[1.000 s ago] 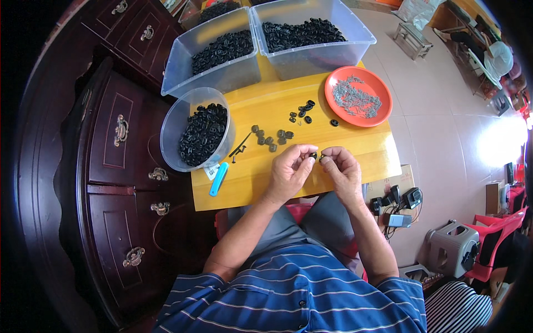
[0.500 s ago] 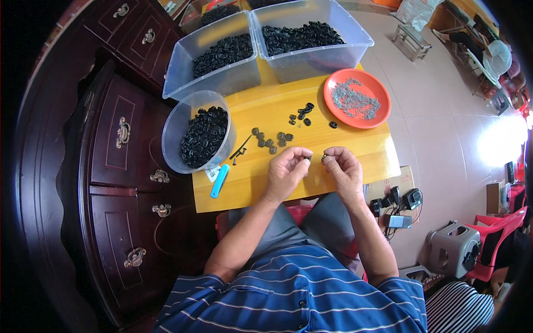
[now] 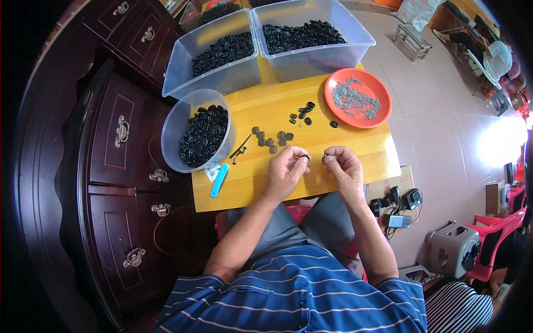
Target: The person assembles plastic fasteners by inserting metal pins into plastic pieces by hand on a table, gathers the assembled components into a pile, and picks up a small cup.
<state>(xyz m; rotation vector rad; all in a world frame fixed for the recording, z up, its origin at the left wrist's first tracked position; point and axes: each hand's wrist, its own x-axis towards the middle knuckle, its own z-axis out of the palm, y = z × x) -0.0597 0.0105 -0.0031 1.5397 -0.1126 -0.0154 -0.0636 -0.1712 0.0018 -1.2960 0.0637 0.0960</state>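
Left hand pinches a black ring; right hand grips a small piece (too tiny to tell). Best line them up squarely, low over the table.

Both hands, left hand and right hand, pinch small black rings, it seems, just below the orange plate on the desk.

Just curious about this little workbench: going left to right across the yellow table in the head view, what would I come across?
Round clear tub of black parts → blue tool → left hand → right hand → orange plate of small metal pieces.
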